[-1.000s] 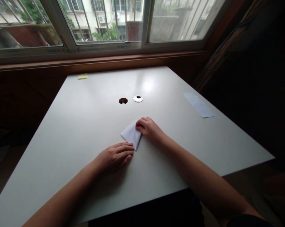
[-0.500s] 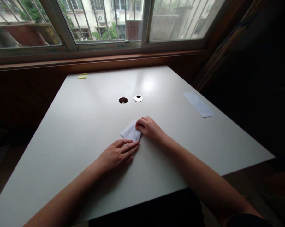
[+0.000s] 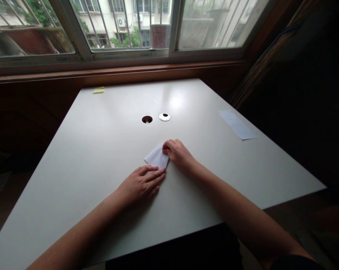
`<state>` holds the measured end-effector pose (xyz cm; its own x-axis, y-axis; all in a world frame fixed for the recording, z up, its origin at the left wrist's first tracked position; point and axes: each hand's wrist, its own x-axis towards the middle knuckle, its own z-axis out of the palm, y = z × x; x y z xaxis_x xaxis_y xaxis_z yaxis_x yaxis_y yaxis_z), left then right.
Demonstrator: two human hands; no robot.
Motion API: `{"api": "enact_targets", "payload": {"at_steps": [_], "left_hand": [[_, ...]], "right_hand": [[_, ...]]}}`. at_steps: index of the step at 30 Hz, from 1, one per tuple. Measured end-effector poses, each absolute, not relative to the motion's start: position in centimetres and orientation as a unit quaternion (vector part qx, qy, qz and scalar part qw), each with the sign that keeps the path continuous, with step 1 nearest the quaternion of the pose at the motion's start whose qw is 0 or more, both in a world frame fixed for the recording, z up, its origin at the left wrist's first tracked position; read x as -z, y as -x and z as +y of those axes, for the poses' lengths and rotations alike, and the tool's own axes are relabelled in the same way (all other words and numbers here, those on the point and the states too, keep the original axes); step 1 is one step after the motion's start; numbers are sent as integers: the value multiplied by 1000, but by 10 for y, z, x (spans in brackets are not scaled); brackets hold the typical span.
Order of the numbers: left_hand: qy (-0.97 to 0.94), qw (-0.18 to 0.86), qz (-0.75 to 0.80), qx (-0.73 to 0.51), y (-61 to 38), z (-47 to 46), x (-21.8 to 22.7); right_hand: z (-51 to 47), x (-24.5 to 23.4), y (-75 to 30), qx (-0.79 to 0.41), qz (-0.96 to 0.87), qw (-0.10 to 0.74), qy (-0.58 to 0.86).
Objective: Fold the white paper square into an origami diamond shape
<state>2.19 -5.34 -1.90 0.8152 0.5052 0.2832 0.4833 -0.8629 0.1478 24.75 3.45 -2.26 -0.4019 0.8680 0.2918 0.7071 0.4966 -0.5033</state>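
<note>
A small folded piece of white paper (image 3: 155, 156) lies near the middle of the white table (image 3: 101, 131). My left hand (image 3: 142, 182) rests with its fingers stretched out, the fingertips on the paper's near edge. At the paper's right side, my right hand (image 3: 177, 152) is closed, thumb and fingers pinching that edge. The parts of the paper under my fingertips are hidden.
A flat strip of white paper (image 3: 237, 125) lies toward the table's right edge. Beyond my hands are a round hole (image 3: 147, 119) and a round silver cover (image 3: 164, 117). Yellow sticky notes (image 3: 98, 90) lie at the far left, below the window (image 3: 127, 26).
Hardly anything differs. The whole view has shifted very slightly, while both hands keep their places on the folded paper.
</note>
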Motion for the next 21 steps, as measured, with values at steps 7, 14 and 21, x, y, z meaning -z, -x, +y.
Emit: {"api": "enact_targets", "payload": {"at_steps": [7,14,21], "left_hand": [[-952,40,263,-152,-21,-55,17],[-946,32,280,-159,-23,-57,19],[-930,-3,339,-142,-23,-58,18]], "right_hand": [[31,23,-246,-137,-826,278,471],[28,19,-251,-161,-797,355,462],[29,21,-255,-149,-833,336,414]]}}
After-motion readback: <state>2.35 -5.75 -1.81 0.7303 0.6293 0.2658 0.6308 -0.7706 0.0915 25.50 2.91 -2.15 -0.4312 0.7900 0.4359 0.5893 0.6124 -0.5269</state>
